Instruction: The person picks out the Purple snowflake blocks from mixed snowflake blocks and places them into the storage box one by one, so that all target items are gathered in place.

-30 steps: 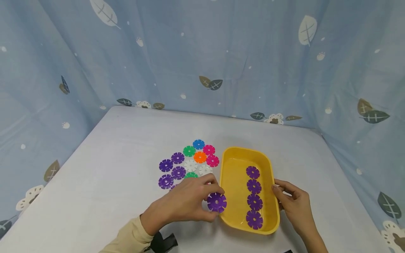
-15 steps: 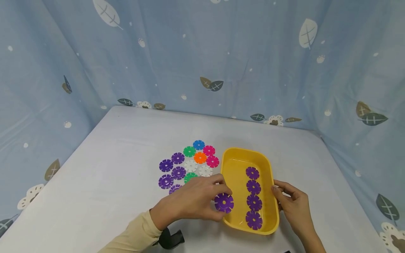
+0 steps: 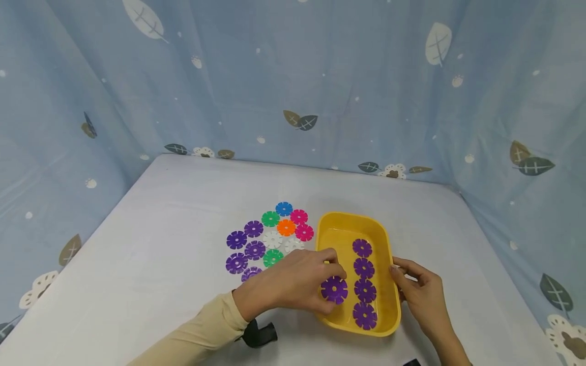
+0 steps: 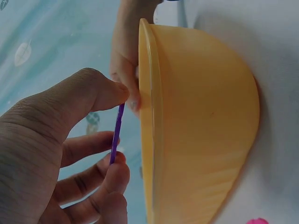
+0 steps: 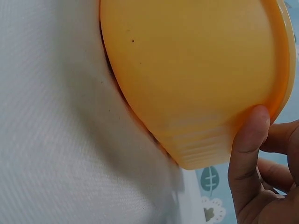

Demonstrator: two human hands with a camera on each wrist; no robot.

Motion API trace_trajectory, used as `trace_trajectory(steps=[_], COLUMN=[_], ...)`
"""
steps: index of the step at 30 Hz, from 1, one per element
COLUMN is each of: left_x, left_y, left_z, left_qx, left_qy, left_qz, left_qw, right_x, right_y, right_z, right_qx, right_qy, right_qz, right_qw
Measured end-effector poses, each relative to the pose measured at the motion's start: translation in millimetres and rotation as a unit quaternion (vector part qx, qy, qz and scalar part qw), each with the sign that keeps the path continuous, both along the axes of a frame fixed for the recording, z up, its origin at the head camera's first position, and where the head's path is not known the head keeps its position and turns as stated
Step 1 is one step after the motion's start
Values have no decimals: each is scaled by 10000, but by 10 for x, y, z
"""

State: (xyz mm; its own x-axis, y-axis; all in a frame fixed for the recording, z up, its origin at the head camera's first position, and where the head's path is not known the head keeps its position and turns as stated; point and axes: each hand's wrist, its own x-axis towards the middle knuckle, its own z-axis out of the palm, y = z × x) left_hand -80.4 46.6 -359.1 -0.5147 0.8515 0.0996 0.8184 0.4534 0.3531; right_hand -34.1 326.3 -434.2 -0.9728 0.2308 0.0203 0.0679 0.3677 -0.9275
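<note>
My left hand pinches a purple notched plastic disc by its edges, between thumb and fingers. Seen from the head, that disc overlaps the left part of a yellow plastic basin; in the left wrist view the disc appears edge-on, above the rim. A column of purple notched discs lies inside the basin along its right side. On the basin's right side, my right hand grips the rim, with the thumb against the outer wall in the right wrist view.
Left of the basin, several loose notched discs lie flat on the white table: purple, green, white, pink, orange and blue. A patterned blue curtain surrounds the table's back and sides.
My left hand has moved right with the purple disc, from beside the basin's left rim to over the basin. My right hand keeps its hold on the rim.
</note>
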Motion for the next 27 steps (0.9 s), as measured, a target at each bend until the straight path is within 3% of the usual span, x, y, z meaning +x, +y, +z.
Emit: trace_trajectory(steps=[19,27], left_x=[-86,-95], left_y=[299,358], left_z=[-126,-178], left_qx=[-807,-1025], left_qy=[91,-110], left_qz=[-372,-395], left_qw=[9960,9939], right_x=[-3,-6], right_y=[-5,-10], right_z=[17,19], right_qx=[-13,70], right_qy=[16,51], right_qz=[-9,-10], right_qw=[10000,10000])
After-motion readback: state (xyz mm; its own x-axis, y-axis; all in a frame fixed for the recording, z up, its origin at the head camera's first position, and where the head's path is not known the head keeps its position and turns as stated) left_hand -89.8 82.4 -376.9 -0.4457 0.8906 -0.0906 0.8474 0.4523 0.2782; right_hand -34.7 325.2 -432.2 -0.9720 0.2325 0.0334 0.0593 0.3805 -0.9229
